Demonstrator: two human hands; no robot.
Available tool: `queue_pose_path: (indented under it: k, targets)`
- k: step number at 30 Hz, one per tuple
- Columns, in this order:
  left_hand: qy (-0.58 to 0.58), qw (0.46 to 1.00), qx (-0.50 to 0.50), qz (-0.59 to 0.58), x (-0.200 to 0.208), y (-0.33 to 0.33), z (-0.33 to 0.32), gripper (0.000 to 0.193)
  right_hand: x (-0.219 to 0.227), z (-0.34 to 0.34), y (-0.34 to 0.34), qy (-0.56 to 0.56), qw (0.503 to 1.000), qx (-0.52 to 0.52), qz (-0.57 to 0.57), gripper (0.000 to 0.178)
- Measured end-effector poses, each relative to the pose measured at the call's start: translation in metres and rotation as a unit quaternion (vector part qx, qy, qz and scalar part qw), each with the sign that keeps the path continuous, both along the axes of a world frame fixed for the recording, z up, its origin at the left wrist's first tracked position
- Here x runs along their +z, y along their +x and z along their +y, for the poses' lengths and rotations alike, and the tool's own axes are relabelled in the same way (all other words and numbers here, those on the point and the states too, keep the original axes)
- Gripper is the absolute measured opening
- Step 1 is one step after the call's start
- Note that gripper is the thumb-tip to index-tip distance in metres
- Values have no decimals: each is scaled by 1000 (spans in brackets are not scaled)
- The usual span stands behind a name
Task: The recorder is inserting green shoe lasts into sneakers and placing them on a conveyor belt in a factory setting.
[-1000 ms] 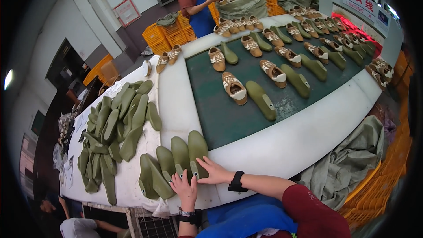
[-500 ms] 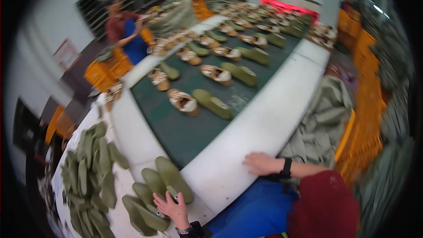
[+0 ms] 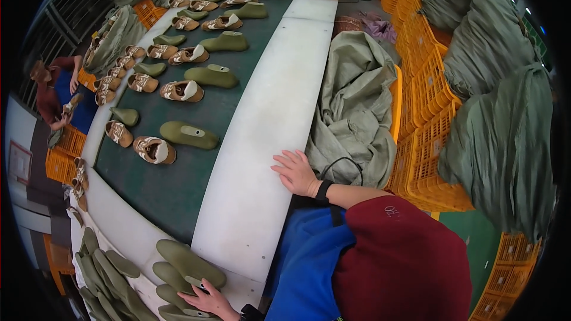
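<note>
My left hand (image 3: pixel 209 301) rests with its fingers spread on a small group of olive-green shoe lasts at the lower left, gripping none of them. The farthest of these, a long shoe last (image 3: pixel 189 260), lies just beyond my fingertips on the white ledge. My right hand (image 3: pixel 295 173) is open, palm down, on the white side border (image 3: pixel 262 137) of the conveyor. On the green conveyor belt (image 3: pixel 178 193), brown-and-white shoes stand beside green lasts in rows. Nearest to me are a shoe (image 3: pixel 154 150) and a green last (image 3: pixel 189 135).
A pile of lasts (image 3: pixel 107 273) lies at the lower left. Right of the border, a grey-green cloth (image 3: pixel 354 107) drapes over an orange crate. Stacked orange crates (image 3: pixel 428 125) with green cloths stand farther right. At the left, a co-worker (image 3: pixel 62 95) holds a shoe beside the belt.
The view has swung to the right, so the belt appears farther left and more crates show. My left hand stays on the lasts, my right hand flat on the border.
</note>
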State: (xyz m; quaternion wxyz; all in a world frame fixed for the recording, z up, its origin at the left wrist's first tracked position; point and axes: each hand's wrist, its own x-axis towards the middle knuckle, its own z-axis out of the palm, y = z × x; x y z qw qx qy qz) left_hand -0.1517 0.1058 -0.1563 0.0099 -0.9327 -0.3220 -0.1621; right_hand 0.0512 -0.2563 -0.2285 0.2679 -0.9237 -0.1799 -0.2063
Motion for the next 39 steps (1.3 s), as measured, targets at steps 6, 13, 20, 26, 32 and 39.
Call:
queue_pose_path:
  k: [6, 13, 20, 26, 32, 39]
  targets:
    - [42, 997, -42, -44, -13, -24, 10, 46, -10, 1, -6, -12, 1000, 11, -8, 32]
    - [-29, 997, -42, -52, -1, -9, -8, 43, 14, -40, -9, -9, 991, 117, 63, 40]
    - [-30, 999, -15, 0, 4, -10, -3, 48, 26, -157, -67, -301, 938, -12, 173, 83]
    - [-87, 995, -43, -28, 3, -1, -2, 49, -35, -223, -55, -160, 856, 12, 491, 79]
    - [-79, 996, -35, -29, 3, -9, -3, 52, 23, -312, 26, -94, 833, -19, 546, 36]
    - [-78, 995, -49, -32, 1, -7, -2, 50, 83, -297, 21, -344, 578, -103, 733, 33]
